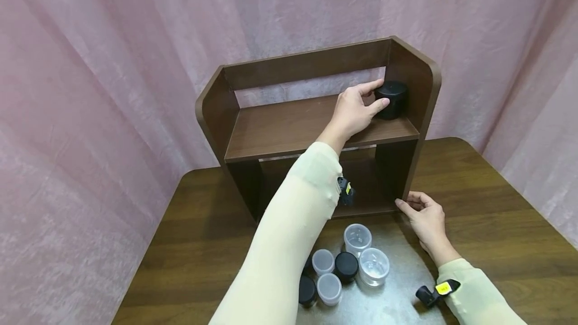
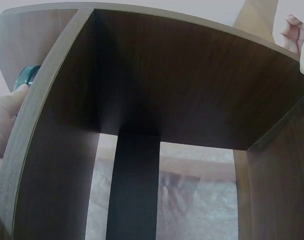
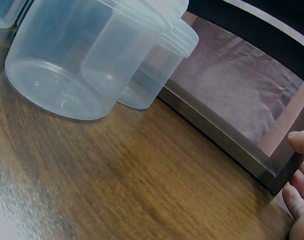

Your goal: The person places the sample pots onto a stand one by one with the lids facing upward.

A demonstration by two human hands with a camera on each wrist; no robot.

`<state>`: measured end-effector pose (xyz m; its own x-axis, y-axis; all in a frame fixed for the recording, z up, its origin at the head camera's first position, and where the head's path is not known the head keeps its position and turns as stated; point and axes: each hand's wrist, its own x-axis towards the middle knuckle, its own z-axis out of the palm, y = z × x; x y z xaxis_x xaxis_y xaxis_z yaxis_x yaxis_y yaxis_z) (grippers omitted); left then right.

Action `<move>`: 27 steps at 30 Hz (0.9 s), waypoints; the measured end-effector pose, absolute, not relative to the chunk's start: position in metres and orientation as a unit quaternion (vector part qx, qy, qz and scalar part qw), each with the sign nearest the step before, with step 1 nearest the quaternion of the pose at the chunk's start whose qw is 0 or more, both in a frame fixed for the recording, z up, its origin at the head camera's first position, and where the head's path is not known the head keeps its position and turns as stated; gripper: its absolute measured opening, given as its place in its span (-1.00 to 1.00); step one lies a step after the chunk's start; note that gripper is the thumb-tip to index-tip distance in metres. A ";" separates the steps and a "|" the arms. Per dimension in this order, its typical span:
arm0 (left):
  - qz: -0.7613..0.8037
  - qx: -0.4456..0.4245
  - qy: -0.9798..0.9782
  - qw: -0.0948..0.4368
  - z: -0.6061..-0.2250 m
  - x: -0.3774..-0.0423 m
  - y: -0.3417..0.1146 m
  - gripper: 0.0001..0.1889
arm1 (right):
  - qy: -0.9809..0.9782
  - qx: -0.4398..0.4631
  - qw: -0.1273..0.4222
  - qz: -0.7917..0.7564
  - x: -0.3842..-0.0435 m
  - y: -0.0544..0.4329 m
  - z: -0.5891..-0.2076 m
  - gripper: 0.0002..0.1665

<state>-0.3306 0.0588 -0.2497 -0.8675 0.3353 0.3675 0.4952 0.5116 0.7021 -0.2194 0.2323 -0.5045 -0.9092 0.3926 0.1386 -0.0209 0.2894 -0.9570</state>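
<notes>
A two-tier brown wooden shelf (image 1: 280, 122) stands on the table. At the right end of its upper tier sits a round black lidded jar (image 1: 395, 95). My left hand (image 1: 354, 112) grips this jar, thumb at the front and index finger near the lid's left side. In the left wrist view only a sliver of the jar (image 2: 27, 76) shows past the upper board. Low on the shelf's right side, my right hand (image 1: 426, 219) pinches the bottom corner of the side panel. The right wrist view has its thumb (image 3: 301, 142) at the panel's front edge and other fingers on the outer side.
Before the shelf stand clear tubs (image 1: 374, 266) (image 1: 357, 237), smaller containers with whitish lids (image 1: 329, 288) (image 1: 323, 261) and black-lidded jars (image 1: 346, 266) (image 1: 307, 290). My left sleeve partly covers this group. A pink curtain (image 1: 135, 39) hangs behind the wooden table (image 1: 189, 250).
</notes>
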 end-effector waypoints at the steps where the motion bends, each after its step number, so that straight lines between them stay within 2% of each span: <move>1: -0.434 -0.238 -0.864 0.089 -0.249 -0.330 0.059 -0.48 | -0.782 -0.120 0.178 0.585 -0.220 0.233 -0.504 -0.59; 27: -0.443 -0.232 -0.863 0.076 -0.242 -0.330 0.060 -0.48 | -0.791 -0.118 0.179 0.573 -0.224 0.234 -0.502 -0.56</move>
